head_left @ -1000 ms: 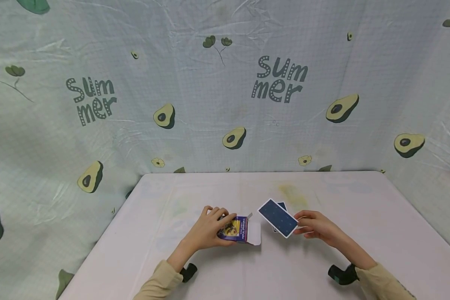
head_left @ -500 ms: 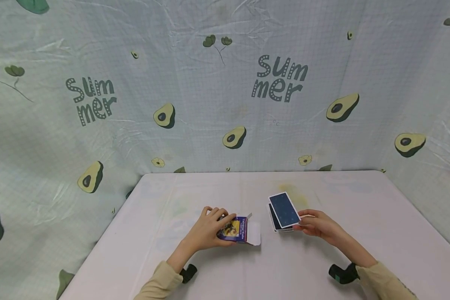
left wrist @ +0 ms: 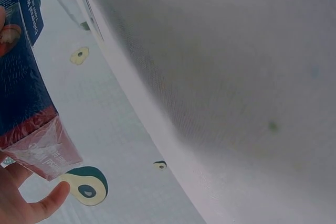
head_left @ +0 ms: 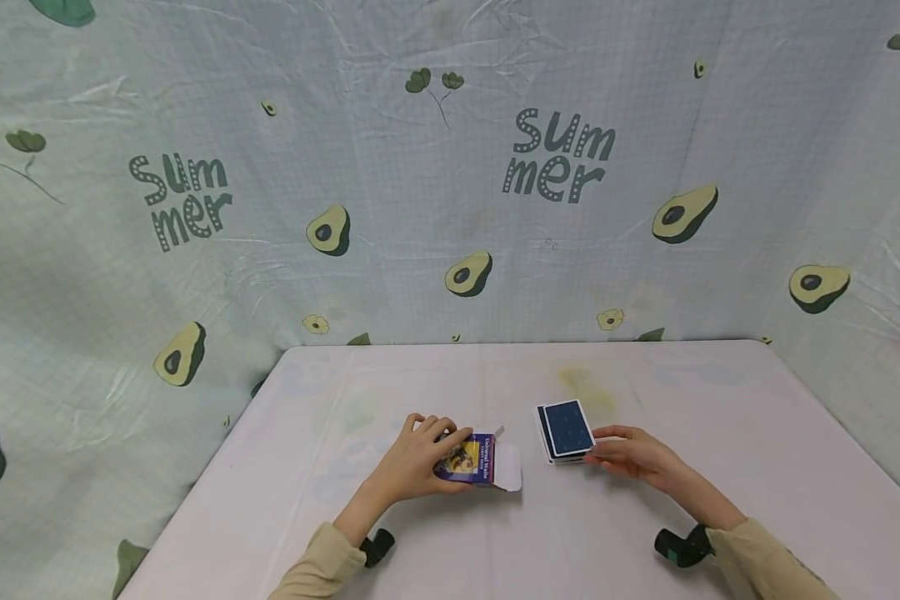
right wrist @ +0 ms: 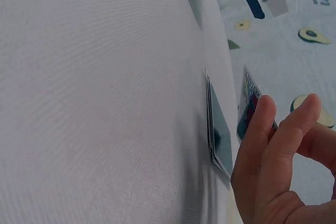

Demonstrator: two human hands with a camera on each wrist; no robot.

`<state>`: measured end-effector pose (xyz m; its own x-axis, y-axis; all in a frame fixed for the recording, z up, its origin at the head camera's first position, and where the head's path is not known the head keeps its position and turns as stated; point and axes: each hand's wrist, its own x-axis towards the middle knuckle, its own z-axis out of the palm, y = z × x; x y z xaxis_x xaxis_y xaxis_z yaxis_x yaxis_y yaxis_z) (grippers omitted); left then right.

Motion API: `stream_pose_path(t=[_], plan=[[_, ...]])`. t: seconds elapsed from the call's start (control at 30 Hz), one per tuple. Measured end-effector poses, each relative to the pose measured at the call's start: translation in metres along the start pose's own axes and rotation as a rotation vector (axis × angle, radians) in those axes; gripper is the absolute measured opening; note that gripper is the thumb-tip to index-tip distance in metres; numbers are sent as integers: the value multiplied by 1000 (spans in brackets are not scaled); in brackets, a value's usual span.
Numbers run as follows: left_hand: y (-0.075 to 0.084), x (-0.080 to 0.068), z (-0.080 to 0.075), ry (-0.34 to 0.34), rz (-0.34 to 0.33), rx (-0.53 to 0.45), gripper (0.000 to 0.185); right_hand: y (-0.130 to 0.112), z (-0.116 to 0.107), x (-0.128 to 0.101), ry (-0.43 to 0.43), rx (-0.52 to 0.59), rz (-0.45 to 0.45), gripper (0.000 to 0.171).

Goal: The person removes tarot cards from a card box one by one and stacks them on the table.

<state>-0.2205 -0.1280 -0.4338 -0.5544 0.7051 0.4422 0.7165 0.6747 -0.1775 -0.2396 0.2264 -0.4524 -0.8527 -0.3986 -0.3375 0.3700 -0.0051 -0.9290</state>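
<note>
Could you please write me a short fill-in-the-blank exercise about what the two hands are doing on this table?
1. The left hand holds a card box whose end flap is ____.
2. The pile of cards shows its ____ backs.
3. The pile lies by the ____ hand.

Missing words: open; blue; right

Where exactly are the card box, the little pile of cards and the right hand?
card box (head_left: 471,459), head view, on its printed front face.
pile of cards (head_left: 567,427), head view, on the top card's blue back.
right hand (head_left: 633,454), head view, on its back.
</note>
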Motion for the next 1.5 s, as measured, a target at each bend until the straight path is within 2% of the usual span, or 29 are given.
stream_pose_path(t=[0.23,0.47,0.87,1.2,1.5], plan=[[0,1,1,-17,-8,-4,71,3,2,4,-7,28,1,44],[1,1,2,-18,-9,-5,71,5,6,6,61,25,63,48],[3,0,3,-33,-28,-12,72,7,6,9,178,-98,126,46],[3,4,3,-56,-39,-32,72,2,7,11,189,-149,146,35],[4,5,3,-58,-39,-34,72,0,7,10,189,-172,156,33]])
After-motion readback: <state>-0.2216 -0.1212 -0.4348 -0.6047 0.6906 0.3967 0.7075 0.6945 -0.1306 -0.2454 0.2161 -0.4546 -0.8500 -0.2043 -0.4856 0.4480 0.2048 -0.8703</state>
